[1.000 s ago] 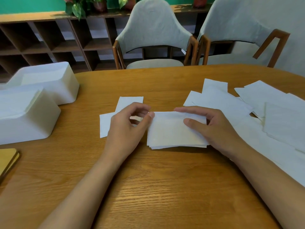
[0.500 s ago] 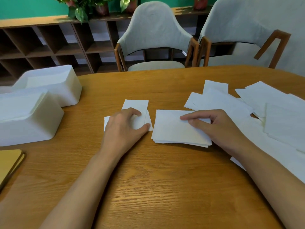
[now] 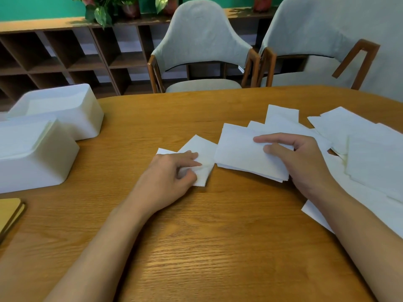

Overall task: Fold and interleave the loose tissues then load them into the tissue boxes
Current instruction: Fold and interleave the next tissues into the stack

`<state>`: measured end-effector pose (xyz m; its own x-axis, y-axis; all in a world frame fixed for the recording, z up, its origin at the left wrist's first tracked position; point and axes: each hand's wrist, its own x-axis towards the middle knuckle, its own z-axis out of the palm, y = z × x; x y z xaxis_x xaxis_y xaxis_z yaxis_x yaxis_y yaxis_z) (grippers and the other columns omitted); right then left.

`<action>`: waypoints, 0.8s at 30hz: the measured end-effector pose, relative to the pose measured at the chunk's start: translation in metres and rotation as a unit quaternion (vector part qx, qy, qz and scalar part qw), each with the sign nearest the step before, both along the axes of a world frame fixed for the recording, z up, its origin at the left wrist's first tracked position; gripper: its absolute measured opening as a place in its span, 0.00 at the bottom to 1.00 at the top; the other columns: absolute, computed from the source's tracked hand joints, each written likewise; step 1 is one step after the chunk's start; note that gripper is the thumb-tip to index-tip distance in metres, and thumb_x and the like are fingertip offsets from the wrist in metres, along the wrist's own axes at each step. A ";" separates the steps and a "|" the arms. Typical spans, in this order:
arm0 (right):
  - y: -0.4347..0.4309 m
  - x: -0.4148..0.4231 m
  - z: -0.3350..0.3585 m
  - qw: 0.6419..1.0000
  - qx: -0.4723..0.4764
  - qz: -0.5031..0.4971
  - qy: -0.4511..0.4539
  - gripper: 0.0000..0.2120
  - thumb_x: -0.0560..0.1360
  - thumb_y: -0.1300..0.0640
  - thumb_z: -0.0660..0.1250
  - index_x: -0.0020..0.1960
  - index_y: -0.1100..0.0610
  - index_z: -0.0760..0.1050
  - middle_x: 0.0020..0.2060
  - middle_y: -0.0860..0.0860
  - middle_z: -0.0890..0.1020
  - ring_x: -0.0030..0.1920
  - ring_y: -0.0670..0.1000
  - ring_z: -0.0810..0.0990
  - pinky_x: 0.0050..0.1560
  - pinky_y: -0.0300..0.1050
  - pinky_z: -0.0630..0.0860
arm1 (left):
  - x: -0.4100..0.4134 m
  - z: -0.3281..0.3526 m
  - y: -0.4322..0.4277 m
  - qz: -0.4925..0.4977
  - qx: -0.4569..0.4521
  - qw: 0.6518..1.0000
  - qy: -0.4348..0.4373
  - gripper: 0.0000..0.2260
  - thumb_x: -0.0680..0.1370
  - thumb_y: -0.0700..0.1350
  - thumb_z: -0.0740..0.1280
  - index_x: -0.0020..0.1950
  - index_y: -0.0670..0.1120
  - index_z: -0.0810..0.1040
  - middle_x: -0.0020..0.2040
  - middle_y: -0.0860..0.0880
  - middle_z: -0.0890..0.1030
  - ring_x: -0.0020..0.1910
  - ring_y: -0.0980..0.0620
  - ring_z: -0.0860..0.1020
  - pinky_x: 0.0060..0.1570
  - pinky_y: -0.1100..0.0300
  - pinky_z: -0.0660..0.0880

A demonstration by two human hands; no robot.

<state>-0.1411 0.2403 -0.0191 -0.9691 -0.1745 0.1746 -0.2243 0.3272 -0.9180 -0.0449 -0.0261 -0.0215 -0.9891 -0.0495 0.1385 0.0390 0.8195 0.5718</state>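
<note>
A neat stack of folded white tissues [image 3: 237, 153] lies mid-table, its right end held by my right hand [image 3: 305, 164], thumb on top and fingers around the edge. Just left of it, my left hand [image 3: 172, 171] pinches the corner of a small folded tissue [image 3: 202, 153], which is tilted and crumpled at the grip. Loose unfolded tissues [image 3: 370, 153] spread over the right side of the table. Two white tissue boxes stand at the left: a near one [image 3: 32, 162] and a far one [image 3: 65, 110].
The wooden table [image 3: 196, 247] reaches back to two grey armchairs [image 3: 202, 49]. A yellow-brown flat object [image 3: 8, 212] lies at the left edge. A cubby shelf with plants runs along the back wall.
My left hand left the stack, went to the small tissue on the left and pinched its corner, twisting it. My right hand slid the stack slightly right and tilted it.
</note>
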 end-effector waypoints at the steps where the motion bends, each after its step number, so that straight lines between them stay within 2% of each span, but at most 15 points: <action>1: 0.000 0.001 -0.001 1.000 0.001 0.002 0.004 0.12 0.79 0.58 0.69 0.49 0.41 0.85 0.51 0.29 0.81 0.54 0.24 0.70 0.53 0.29 0.64 | 0.000 -0.001 0.000 -0.004 -0.004 1.000 0.006 0.15 0.78 0.41 0.69 0.60 0.55 0.87 0.69 0.61 0.79 0.70 0.68 0.71 0.67 0.72 0.64; 3: 0.000 0.001 -0.001 1.000 0.001 0.009 0.010 0.14 0.79 0.60 0.68 0.49 0.41 0.85 0.49 0.26 0.80 0.53 0.23 0.70 0.52 0.27 0.63 | 0.000 -0.004 -0.001 -0.014 -0.013 1.000 0.022 0.14 0.77 0.41 0.72 0.59 0.54 0.87 0.68 0.59 0.81 0.70 0.67 0.72 0.67 0.76 0.60; 5: -0.001 0.001 -0.001 1.000 0.000 0.007 0.015 0.14 0.79 0.60 0.68 0.49 0.41 0.84 0.46 0.23 0.79 0.53 0.22 0.70 0.53 0.28 0.63 | -0.001 -0.006 -0.001 -0.007 -0.012 0.999 0.037 0.11 0.77 0.41 0.74 0.56 0.52 0.88 0.65 0.58 0.83 0.68 0.66 0.75 0.61 0.81 0.57; 8: -0.002 0.002 -0.001 0.999 -0.009 -0.006 0.030 0.12 0.79 0.59 0.69 0.49 0.41 0.85 0.49 0.27 0.81 0.55 0.25 0.71 0.58 0.33 0.66 | 0.000 -0.005 0.001 0.003 -0.019 0.997 0.075 0.07 0.78 0.41 0.73 0.54 0.49 0.88 0.58 0.56 0.86 0.55 0.66 0.79 0.54 0.83 0.60; 10: -0.002 0.003 0.000 0.999 -0.015 -0.019 0.045 0.11 0.79 0.58 0.69 0.51 0.41 0.84 0.53 0.30 0.81 0.56 0.27 0.71 0.59 0.35 0.68 | 0.003 -0.001 0.003 0.000 -0.004 0.996 0.094 0.06 0.78 0.43 0.73 0.53 0.51 0.87 0.48 0.59 0.87 0.43 0.68 0.77 0.47 0.78 0.65; 13: -0.001 0.003 0.002 0.998 -0.006 -0.026 0.060 0.14 0.80 0.58 0.68 0.52 0.39 0.83 0.54 0.28 0.77 0.55 0.22 0.69 0.57 0.29 0.65 | 0.008 0.006 0.007 -0.013 0.068 0.993 0.100 0.01 0.76 0.48 0.71 0.46 0.54 0.83 0.33 0.52 0.80 0.32 0.53 0.74 0.34 0.63 0.67; 15: -0.001 0.002 0.002 0.997 0.006 -0.031 0.064 0.16 0.80 0.59 0.68 0.51 0.37 0.81 0.53 0.25 0.75 0.53 0.19 0.67 0.56 0.25 0.63 | 0.011 0.010 0.009 -0.024 0.125 0.988 0.087 0.02 0.74 0.50 0.69 0.44 0.54 0.81 0.33 0.47 0.77 0.32 0.47 0.72 0.33 0.55 0.67; 16: -0.002 0.002 0.003 0.997 0.009 -0.037 0.064 0.16 0.80 0.59 0.67 0.51 0.36 0.80 0.52 0.23 0.74 0.53 0.18 0.66 0.58 0.26 0.64 | 0.011 0.011 0.009 -0.029 0.150 0.985 0.083 0.02 0.73 0.49 0.68 0.43 0.54 0.81 0.33 0.48 0.78 0.32 0.49 0.71 0.33 0.55 0.66; 19: -0.002 0.004 0.005 0.997 0.013 -0.030 0.073 0.14 0.81 0.57 0.68 0.53 0.36 0.80 0.49 0.18 0.73 0.55 0.20 0.67 0.63 0.33 0.68 | 0.010 0.013 0.010 -0.029 0.212 0.973 0.086 0.04 0.74 0.44 0.68 0.42 0.51 0.82 0.35 0.56 0.79 0.34 0.58 0.73 0.34 0.65 0.67; 22: -0.005 0.008 0.008 0.996 -0.002 0.055 0.074 0.07 0.80 0.49 0.67 0.54 0.40 0.82 0.51 0.23 0.79 0.58 0.26 0.72 0.57 0.22 0.66 | 0.008 0.013 0.011 -0.014 0.306 0.947 0.095 0.03 0.76 0.43 0.69 0.44 0.46 0.83 0.37 0.56 0.81 0.36 0.57 0.76 0.35 0.66 0.69; 24: -0.010 0.015 0.011 0.991 -0.010 0.119 0.064 0.13 0.77 0.40 0.65 0.55 0.43 0.83 0.53 0.29 0.82 0.59 0.31 0.75 0.54 0.20 0.65 | 0.007 0.013 0.015 -0.008 0.349 0.932 0.100 0.03 0.77 0.41 0.71 0.46 0.43 0.83 0.38 0.53 0.82 0.37 0.56 0.77 0.35 0.66 0.70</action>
<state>-0.1258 0.2302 -0.0086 -0.8709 -0.3900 0.2991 -0.4079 0.2343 -0.8824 -0.0375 -0.0116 -0.0087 -0.9482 -0.1818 0.2604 0.2116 0.2494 0.9450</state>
